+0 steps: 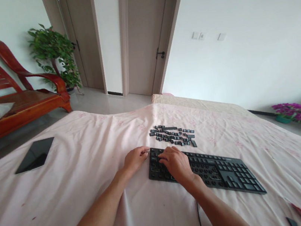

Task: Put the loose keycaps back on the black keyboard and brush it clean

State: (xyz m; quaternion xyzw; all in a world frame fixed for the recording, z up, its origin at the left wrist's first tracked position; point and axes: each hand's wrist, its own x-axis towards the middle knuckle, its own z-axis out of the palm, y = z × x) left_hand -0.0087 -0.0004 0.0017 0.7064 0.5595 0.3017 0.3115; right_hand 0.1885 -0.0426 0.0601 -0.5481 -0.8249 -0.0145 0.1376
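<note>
A black keyboard (227,174) lies at a slant on the pink cloth, with many bare key sockets in its main block. The number pad and the top row still carry keycaps. My left hand (136,158) rests at the far left corner, its fingers closed and their tips against the keyboard's edge. Over the left part of the keys, my right hand (176,164) is closed, thumb and fingers pinched down on a black keycap mostly hidden by the fingertips. Loose keycaps (172,137) lie in rough rows just beyond the keyboard.
A dark tablet (35,155) lies to the left on the pink cloth (95,196). The black cable (199,220) runs toward me beneath my right forearm. A wooden bench (38,100), a leafy plant (53,55) and purple flowers (294,111) stand beyond the cloth.
</note>
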